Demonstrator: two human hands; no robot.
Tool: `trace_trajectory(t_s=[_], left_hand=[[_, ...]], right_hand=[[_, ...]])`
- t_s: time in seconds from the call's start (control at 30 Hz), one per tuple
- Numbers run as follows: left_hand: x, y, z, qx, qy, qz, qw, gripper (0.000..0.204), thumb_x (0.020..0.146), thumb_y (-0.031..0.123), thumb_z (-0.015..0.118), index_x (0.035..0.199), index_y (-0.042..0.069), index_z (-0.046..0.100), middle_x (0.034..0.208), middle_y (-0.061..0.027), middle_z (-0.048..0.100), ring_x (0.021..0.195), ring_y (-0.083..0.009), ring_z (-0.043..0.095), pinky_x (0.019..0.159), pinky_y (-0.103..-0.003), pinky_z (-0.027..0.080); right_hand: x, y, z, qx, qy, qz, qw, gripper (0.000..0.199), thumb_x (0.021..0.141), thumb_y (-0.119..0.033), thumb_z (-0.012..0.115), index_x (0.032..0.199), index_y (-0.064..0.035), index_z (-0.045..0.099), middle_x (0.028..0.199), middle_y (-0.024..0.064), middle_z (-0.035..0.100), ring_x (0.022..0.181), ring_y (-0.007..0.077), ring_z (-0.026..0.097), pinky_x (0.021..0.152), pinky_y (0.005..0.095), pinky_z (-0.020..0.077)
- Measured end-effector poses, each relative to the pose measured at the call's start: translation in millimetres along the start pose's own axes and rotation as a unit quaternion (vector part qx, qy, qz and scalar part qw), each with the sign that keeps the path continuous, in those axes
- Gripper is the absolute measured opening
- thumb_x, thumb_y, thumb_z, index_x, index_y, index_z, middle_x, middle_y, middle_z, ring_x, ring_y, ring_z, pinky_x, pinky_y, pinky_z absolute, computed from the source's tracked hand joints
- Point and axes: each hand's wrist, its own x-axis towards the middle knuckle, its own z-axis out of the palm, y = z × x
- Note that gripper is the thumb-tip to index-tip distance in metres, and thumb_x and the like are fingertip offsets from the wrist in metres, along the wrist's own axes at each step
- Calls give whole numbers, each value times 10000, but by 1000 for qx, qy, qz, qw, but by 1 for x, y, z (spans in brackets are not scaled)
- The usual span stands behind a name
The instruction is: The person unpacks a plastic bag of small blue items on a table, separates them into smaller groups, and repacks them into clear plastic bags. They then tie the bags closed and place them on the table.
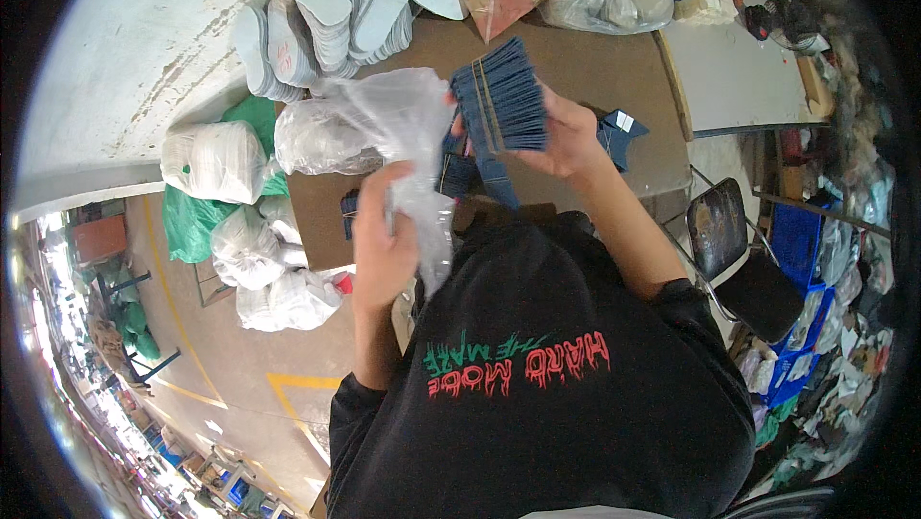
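One denim stack (499,102) is gripped in the right hand (570,135), above a brown table (619,68). Its many thin blue layers, too fine to count, are crossed by yellowish stitching; its long axis points away from the person, far end leaning left. The left hand (386,241), fingers curled, holds one clear plastic bag (408,121). One denim scrap (619,140) lies right of the right hand; at least three insole stacks (326,25) stand beyond the left.

Workshop interior: pale wall (96,140) with brown streaks (146,85).
Remotely, I note yellow lines (305,381) on the greyish-brown floor (240,351), a worn dark chair (718,222) near a pale-topped table (739,82), and strong light (59,389) along the far left.
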Motion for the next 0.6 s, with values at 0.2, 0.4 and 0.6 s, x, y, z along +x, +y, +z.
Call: trace_trajectory(t_s=[0.2,0.4,0.6], left_hand=[[-14,-18,26,68,-161,-30,984,484,721,-85,477,1101,130,686,1358,-197,575,1154,-431,608,921,-466,517],[-28,-40,17,77,-95,-29,992,421,733,-50,499,1065,136,677,1386,-255,539,1170,-500,575,925,-510,504],[-38,-55,6,107,-155,-179,966,603,730,-60,538,1315,64,607,1490,-270,467,1377,-420,471,1111,-417,407]], right_hand=[[-8,27,25,248,-130,100,955,789,945,-543,427,1514,3,392,1456,272,504,1217,460,590,1029,516,475],[-32,57,-13,134,29,148,979,673,941,-442,481,1466,-23,445,1327,188,613,1094,352,647,960,488,519],[-47,79,-26,-17,80,264,961,655,971,-317,603,1522,-44,377,1401,114,575,1240,228,582,1078,391,447]])
